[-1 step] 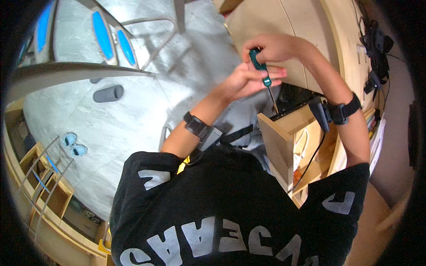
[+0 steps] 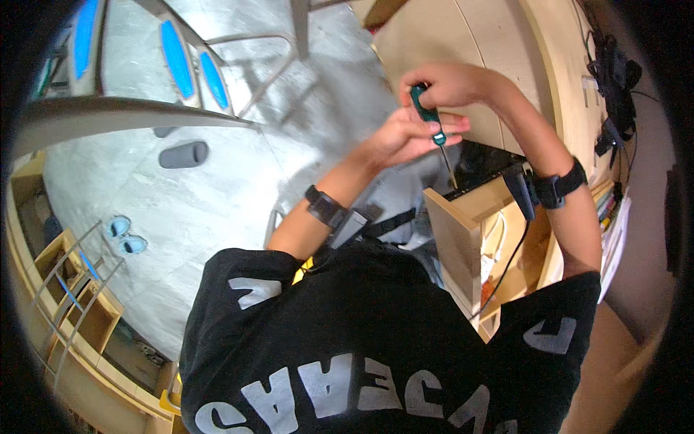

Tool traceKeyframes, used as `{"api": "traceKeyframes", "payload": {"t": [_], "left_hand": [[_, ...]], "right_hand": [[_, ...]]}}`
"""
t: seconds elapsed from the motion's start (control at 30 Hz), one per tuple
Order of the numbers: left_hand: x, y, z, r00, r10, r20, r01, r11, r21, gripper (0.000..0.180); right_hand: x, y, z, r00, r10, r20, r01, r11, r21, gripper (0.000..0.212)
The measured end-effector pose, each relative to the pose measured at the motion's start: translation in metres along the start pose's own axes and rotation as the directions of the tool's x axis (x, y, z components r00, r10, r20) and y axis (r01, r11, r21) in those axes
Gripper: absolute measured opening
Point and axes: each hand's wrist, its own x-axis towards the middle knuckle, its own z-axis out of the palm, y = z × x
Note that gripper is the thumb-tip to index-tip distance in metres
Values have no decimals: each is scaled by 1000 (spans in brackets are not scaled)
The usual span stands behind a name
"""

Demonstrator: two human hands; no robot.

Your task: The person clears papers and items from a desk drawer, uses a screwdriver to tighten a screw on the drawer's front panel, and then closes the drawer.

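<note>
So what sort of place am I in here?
It looks like a lived-in room, perhaps a bedroom or dorm, though I can't be sure which. The light-blue slippers on the tiled floor and the open wooden drawer suggest that.

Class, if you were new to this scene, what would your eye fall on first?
Probably the green screwdriver, upper centre-right, gripped in the right hand with the left hand at its neck. Next, the black shirt filling the bottom centre, and the bright blue panels at upper left.
</note>
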Motion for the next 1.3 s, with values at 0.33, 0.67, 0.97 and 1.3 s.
{"api": "traceKeyframes", "payload": {"t": [0.33,0.67,0.97,1.3], "left_hand": [[21,-21,43,918,296,-265,-89,804,588,24],[8,-33,55,910,137,-392,168,741,650,21],[-21,-72,-21,813,322,-485,346,402,848,11],[-28,-61,40,737,123,-665,571,413,710,12]], "right_hand": [[-33,-43,29,738,70,-671,-458,783,-422,33],[-26,-14,37,651,-120,-750,-377,807,-455,34],[15,2,47,784,-144,-603,-186,874,-450,42],[-3,-26,49,818,80,-570,-300,904,-303,51]]}}
